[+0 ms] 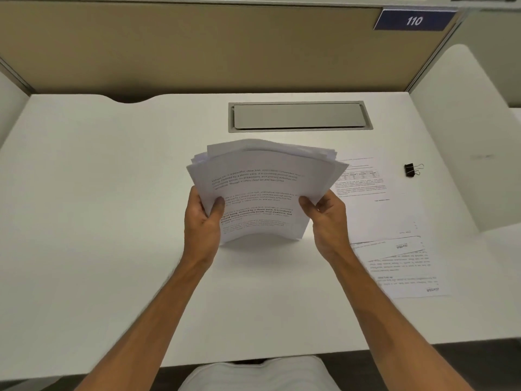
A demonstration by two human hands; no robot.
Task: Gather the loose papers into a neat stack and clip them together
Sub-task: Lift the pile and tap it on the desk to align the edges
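Observation:
A bundle of printed papers (pixel 262 187) stands on its lower edge on the white desk (pixel 98 193), bowed and with uneven top edges. My left hand (pixel 201 218) grips its left side, thumb on the front sheet. My right hand (pixel 328 215) grips its right side the same way. Two loose printed sheets lie flat to the right: one (pixel 375 198) partly behind the bundle, another (pixel 406 266) nearer me beside my right forearm. A black binder clip (pixel 411 169) lies on the desk at the far right, apart from both hands.
A grey cable-tray lid (pixel 300 116) is set into the desk behind the bundle. A tan partition (pixel 183 46) with a blue "110" sign (pixel 414 20) closes the back. A white side panel (pixel 462 131) stands at the right.

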